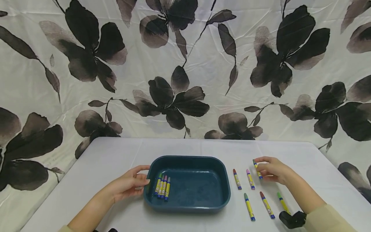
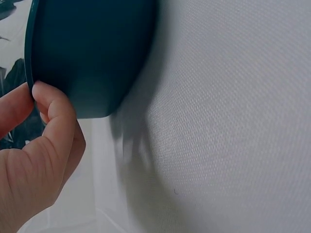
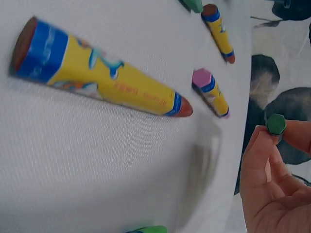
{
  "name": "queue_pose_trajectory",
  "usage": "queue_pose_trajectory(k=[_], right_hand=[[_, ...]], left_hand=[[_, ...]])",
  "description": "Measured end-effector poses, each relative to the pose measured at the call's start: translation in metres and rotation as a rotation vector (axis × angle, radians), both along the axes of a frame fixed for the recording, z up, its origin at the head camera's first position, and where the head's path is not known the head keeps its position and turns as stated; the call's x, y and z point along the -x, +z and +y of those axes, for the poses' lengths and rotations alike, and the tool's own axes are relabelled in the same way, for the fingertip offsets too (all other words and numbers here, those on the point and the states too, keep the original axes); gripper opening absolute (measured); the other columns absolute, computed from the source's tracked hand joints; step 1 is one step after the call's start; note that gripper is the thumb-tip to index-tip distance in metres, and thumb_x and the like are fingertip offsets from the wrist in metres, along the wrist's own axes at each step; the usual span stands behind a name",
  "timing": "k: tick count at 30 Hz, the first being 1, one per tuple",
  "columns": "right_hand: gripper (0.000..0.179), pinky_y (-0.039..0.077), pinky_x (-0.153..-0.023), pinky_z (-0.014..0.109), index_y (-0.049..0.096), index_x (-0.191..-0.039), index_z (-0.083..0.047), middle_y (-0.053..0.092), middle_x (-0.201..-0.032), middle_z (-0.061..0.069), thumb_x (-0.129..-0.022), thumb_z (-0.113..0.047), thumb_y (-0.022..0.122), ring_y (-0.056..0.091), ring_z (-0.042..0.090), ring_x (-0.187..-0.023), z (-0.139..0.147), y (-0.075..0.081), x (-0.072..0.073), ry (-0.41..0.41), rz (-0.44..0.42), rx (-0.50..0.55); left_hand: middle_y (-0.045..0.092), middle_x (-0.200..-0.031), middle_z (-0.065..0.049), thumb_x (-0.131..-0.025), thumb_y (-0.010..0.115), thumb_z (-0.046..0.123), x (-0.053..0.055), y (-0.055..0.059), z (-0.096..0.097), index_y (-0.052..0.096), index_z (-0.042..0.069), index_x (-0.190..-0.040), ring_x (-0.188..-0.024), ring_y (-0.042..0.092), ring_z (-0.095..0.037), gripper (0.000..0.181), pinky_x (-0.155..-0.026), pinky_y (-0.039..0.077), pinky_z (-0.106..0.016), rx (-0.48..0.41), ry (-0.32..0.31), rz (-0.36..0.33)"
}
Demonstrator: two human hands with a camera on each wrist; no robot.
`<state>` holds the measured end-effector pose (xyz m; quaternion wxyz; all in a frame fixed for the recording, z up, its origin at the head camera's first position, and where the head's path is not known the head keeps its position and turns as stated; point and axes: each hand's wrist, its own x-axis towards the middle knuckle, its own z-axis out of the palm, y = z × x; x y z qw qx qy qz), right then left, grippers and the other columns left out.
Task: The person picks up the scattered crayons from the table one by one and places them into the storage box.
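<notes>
A dark teal tray [image 1: 197,206] stands on the white table, and my left hand [image 1: 130,183] pinches its left rim between thumb and fingers. Several wrapped crayons [image 1: 163,187] lie side by side inside, toward the tray's left end. Over the table to the right, my right hand [image 1: 272,170] pinches a dark green crayon [image 1: 255,165] between thumb and fingers. Its green end [image 3: 276,124] faces the camera in the right wrist view. Nearest to that hand on the cloth is a pink crayon [image 1: 250,179], with a brown crayon [image 1: 237,179] to its left.
Closer to the front lie a green crayon [image 1: 249,207], a reddish-brown crayon [image 1: 267,205] and a light green crayon [image 1: 283,203], the last partly hidden by a black wrist device [image 1: 292,219]. A floral cloth [image 1: 185,96] hangs behind the table [image 1: 121,151].
</notes>
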<state>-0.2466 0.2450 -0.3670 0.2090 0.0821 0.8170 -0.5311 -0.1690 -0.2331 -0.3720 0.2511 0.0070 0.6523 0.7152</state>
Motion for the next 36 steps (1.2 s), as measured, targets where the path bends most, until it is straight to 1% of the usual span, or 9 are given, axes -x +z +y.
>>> queue_pose_trajectory(k=[7,10,17,20,22,27,31,36], right_hand=[[0.052,0.050,-0.059,0.021,0.041,-0.131,0.003,0.053,-0.081,0.004,-0.084,-0.007,0.060,0.053,0.013,-0.066,-0.011,0.005,-0.005,0.004,-0.019,0.104],[0.052,0.050,-0.060,0.021,0.041,-0.132,0.002,0.055,-0.084,0.004,-0.084,-0.007,0.060,0.053,0.013,-0.067,-0.014,0.005,-0.006,0.012,-0.019,0.125],[0.055,0.050,-0.060,0.020,0.039,-0.135,0.000,0.062,-0.087,0.005,-0.086,-0.009,0.061,0.056,0.010,-0.064,-0.024,0.010,-0.006,0.038,-0.008,0.203],[0.054,0.050,-0.061,0.020,0.039,-0.135,0.000,0.061,-0.092,0.007,-0.086,-0.010,0.060,0.056,0.011,-0.067,-0.029,0.013,-0.007,0.049,0.009,0.227],[0.050,0.050,-0.062,0.020,0.042,-0.132,0.000,0.061,-0.093,0.007,-0.086,-0.009,0.060,0.055,0.012,-0.069,-0.034,0.016,-0.008,0.055,0.016,0.250],[0.043,0.050,-0.061,0.019,0.048,-0.126,-0.001,0.061,-0.089,0.006,-0.086,-0.008,0.060,0.055,0.012,-0.069,-0.044,0.021,-0.009,0.076,0.021,0.321],[0.044,0.050,-0.061,0.019,0.046,-0.128,0.000,0.061,-0.089,0.007,-0.086,-0.007,0.059,0.054,0.012,-0.069,-0.055,0.026,-0.010,0.095,0.019,0.356],[0.044,0.050,-0.061,0.019,0.046,-0.127,0.001,0.060,-0.086,0.006,-0.086,-0.006,0.058,0.054,0.011,-0.067,-0.073,0.030,-0.011,0.135,0.013,0.375]], left_hand=[[0.053,-0.096,-0.008,-0.090,0.053,0.000,-0.001,0.000,0.000,0.014,-0.001,-0.143,-0.075,0.054,-0.010,0.066,-0.064,0.048,-0.019,-0.003,-0.006,0.004],[0.052,-0.096,-0.008,-0.090,0.053,-0.001,-0.001,-0.002,0.000,0.014,-0.001,-0.143,-0.076,0.053,-0.011,0.066,-0.065,0.048,-0.019,0.000,-0.010,0.002],[0.052,-0.096,-0.009,-0.090,0.054,0.000,-0.001,-0.001,0.000,0.015,-0.001,-0.143,-0.076,0.053,-0.011,0.066,-0.064,0.047,-0.019,0.002,-0.004,-0.006],[0.052,-0.096,-0.008,-0.090,0.054,0.001,0.000,-0.001,0.000,0.015,0.000,-0.143,-0.076,0.053,-0.011,0.066,-0.064,0.047,-0.019,0.009,-0.002,-0.003],[0.052,-0.096,-0.008,-0.090,0.054,0.001,0.000,0.000,0.000,0.015,0.000,-0.143,-0.076,0.053,-0.011,0.066,-0.065,0.048,-0.019,0.011,0.001,-0.003],[0.052,-0.095,-0.007,-0.090,0.055,0.000,0.000,-0.002,-0.001,0.016,-0.001,-0.143,-0.075,0.053,-0.011,0.066,-0.065,0.047,-0.019,0.009,0.000,-0.012],[0.053,-0.094,-0.006,-0.089,0.055,0.000,0.001,-0.004,0.000,0.016,-0.001,-0.142,-0.075,0.052,-0.010,0.066,-0.065,0.047,-0.019,-0.007,-0.013,-0.007],[0.054,-0.094,-0.006,-0.090,0.055,0.001,0.003,-0.002,-0.001,0.015,0.000,-0.143,-0.074,0.053,-0.011,0.066,-0.064,0.047,-0.020,-0.004,-0.015,-0.006]])
